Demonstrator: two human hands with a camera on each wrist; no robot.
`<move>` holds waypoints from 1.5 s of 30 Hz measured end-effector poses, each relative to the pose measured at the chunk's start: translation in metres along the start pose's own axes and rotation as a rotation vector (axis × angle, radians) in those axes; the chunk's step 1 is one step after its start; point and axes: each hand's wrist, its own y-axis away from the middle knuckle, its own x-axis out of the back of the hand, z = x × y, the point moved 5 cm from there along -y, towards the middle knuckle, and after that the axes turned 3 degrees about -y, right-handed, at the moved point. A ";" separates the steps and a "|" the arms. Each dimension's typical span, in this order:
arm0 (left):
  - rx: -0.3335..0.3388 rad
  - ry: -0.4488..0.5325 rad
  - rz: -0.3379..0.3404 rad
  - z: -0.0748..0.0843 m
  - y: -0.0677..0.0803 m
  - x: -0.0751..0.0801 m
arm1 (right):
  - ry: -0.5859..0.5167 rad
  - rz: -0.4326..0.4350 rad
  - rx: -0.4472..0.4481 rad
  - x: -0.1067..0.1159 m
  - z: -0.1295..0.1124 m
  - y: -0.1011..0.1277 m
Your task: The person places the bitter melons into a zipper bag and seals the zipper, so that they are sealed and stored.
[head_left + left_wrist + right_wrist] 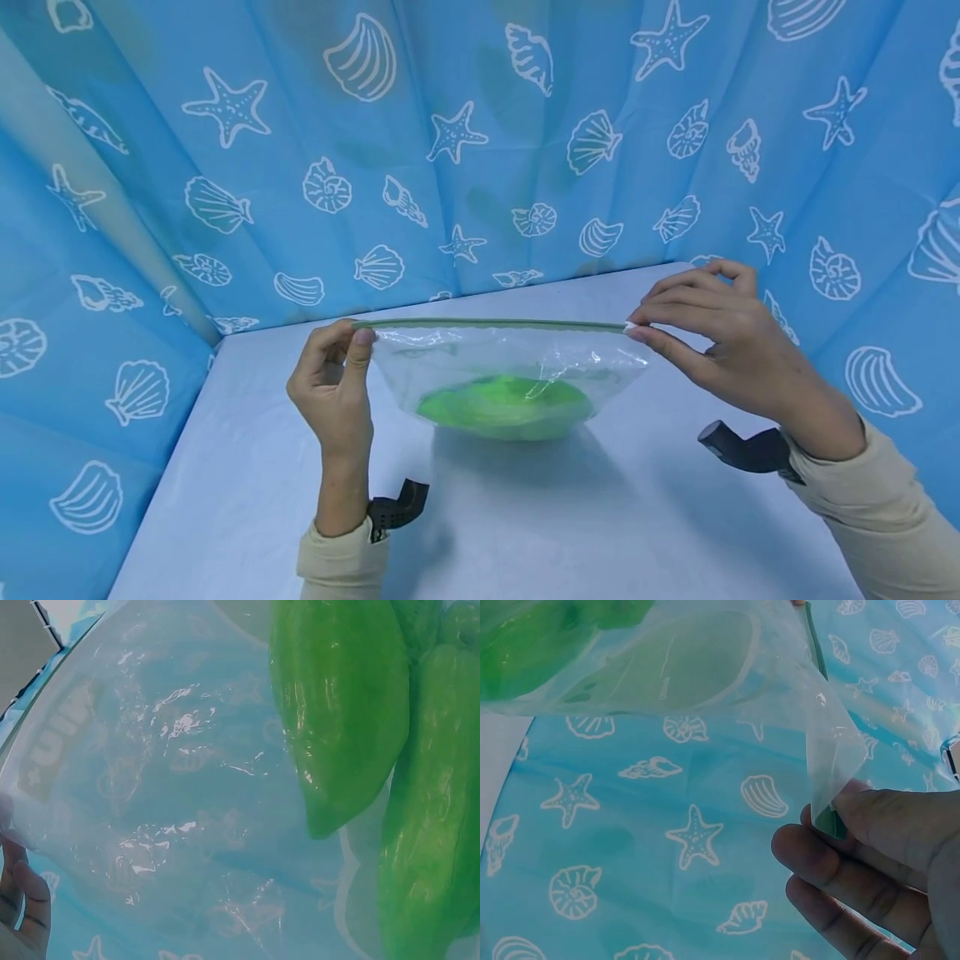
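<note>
Your left hand (pixel 333 392) pinches one end of the green zip strip (pixel 491 323); your right hand (pixel 723 333) pinches the other, strip taut between them. Clear bag (pixel 510 358) hangs below, green peppers (pixel 506 406) resting on the table (pixel 600 517). Risk, as judged: either fingertip pinch slips and that corner drops, slackening the seal line.

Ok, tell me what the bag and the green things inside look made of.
Zip bag: thin clear plastic film, glossy, going by its wrinkles and glints; green zip strip looks like stiffer plastic. Green peppers: smooth, waxy skin with highlights; real or plastic, cannot tell.
</note>
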 end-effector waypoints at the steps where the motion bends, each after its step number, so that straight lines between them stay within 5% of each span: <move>1: 0.000 0.000 0.000 0.000 0.000 0.000 | -0.001 0.001 0.000 0.000 0.000 0.000; 9: 0.002 -0.013 0.002 0.000 -0.002 0.001 | -0.029 0.008 -0.017 -0.001 0.003 0.003; 12: -0.007 -0.028 0.008 0.001 -0.002 0.002 | -0.075 -0.007 -0.106 -0.006 0.014 0.010; 14: -0.023 -0.032 0.013 0.002 -0.002 0.003 | -0.110 -0.024 -0.229 -0.015 0.030 0.019; 18: -0.035 -0.024 0.011 0.002 -0.003 0.004 | -0.247 -0.127 -0.626 -0.057 0.074 0.054; 21: -0.022 -0.016 0.006 0.001 -0.003 0.004 | -0.464 -0.256 -0.887 -0.103 0.100 0.088; 27: -0.001 0.000 -0.002 -0.001 0.003 0.003 | -0.848 -0.440 -1.177 -0.171 0.116 0.140; 37: -0.020 -0.015 -0.001 0.002 0.001 0.003 | -1.109 -0.671 -1.217 -0.209 0.103 0.148; 42: -0.002 -0.007 -0.040 0.001 0.001 0.001 | -1.166 -0.562 -1.243 -0.220 0.107 0.154; 45: 0.024 -0.060 -0.060 0.003 0.007 0.005 | -1.119 -0.458 -1.181 -0.220 0.109 0.153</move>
